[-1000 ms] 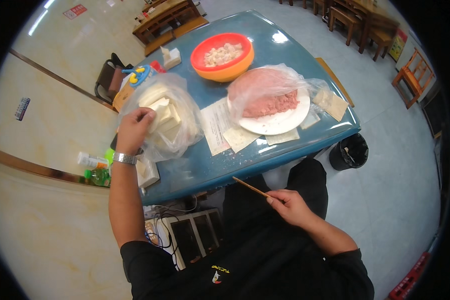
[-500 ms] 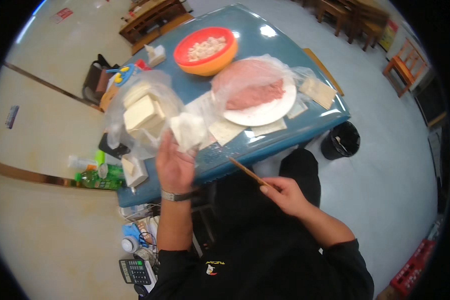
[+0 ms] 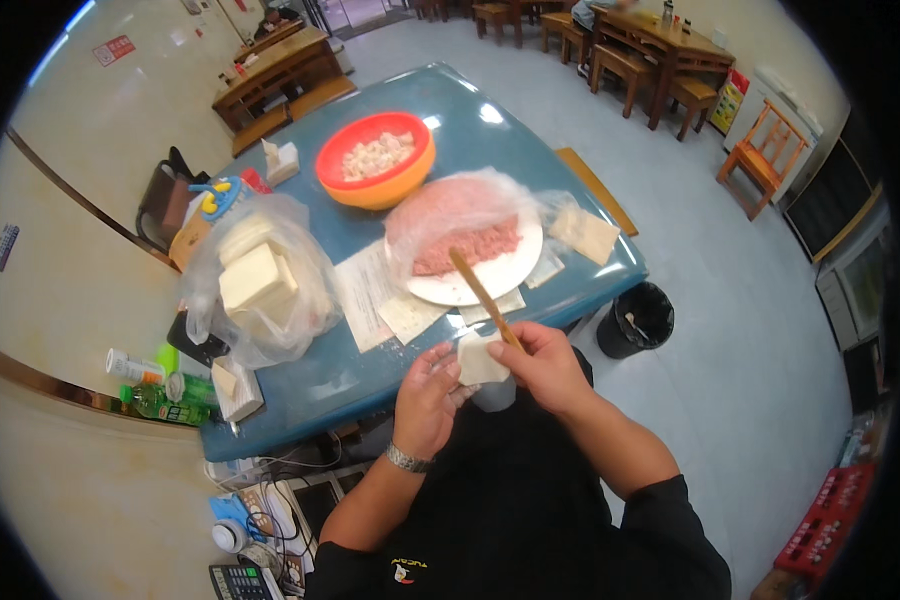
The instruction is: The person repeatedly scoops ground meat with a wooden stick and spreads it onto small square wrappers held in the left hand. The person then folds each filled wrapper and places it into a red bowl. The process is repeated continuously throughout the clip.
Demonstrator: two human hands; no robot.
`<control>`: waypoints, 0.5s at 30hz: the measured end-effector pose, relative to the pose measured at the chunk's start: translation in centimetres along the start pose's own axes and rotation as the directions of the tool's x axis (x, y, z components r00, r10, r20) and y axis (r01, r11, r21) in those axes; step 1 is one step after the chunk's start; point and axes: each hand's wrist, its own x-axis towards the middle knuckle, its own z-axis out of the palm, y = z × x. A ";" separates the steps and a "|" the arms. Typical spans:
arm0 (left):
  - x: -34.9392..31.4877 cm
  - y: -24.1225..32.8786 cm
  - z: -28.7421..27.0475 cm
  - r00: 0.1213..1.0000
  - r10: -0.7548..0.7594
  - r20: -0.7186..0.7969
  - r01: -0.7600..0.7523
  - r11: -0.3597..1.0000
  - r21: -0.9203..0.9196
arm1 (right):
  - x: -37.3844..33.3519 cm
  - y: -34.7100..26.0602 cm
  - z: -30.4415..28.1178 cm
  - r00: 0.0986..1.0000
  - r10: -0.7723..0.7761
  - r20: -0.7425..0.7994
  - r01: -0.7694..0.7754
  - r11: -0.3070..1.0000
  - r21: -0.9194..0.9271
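Just past the table's front edge, my left hand [image 3: 425, 405] pinches a thin white dough wrapper [image 3: 482, 360] by its left side. My right hand [image 3: 550, 372] grips a flat wooden stick [image 3: 482, 288] that points up and away, and its thumb touches the wrapper's right edge. Beyond the stick's tip lies pink minced meat [image 3: 475, 252], partly under clear plastic film, on a white plate [image 3: 460, 293]. To the left, a clear plastic bag [image 3: 315, 310] holds stacked square wrappers [image 3: 255, 282]. An orange bowl with a red rim [image 3: 332, 172] contains several pale folded dumplings [image 3: 378, 157].
Loose flat pieces [image 3: 410, 318] and a paper sheet [image 3: 362, 290] lie on the blue table [image 3: 300, 395]. Bottles [image 3: 165, 403] and a tissue box [image 3: 238, 390] stand at its left. A black bin [image 3: 635, 320] is on the floor at right. Wooden tables and stools [image 3: 620, 65] stand farther off.
My left hand has moved right and down from beside the bag with the wrapper. My right hand has come to meet it, the stick now pointing more upward. The view has shifted.
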 end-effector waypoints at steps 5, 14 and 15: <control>-1.5 0.7 0.2 0.999 0.010 0.034 -0.011 1.000 0.027 | 0.4 -4.0 1.3 0.951 -0.207 0.229 0.292 0.847 -0.445; -0.5 0.9 -0.4 0.972 0.122 0.200 -0.046 0.937 -0.347 | -0.7 -3.3 4.2 0.846 -0.283 0.452 0.522 0.607 -0.599; -0.5 1.1 -0.6 0.975 0.143 0.171 -0.083 0.945 -0.316 | -0.7 -3.1 3.8 0.846 -0.346 0.405 0.530 0.625 -0.573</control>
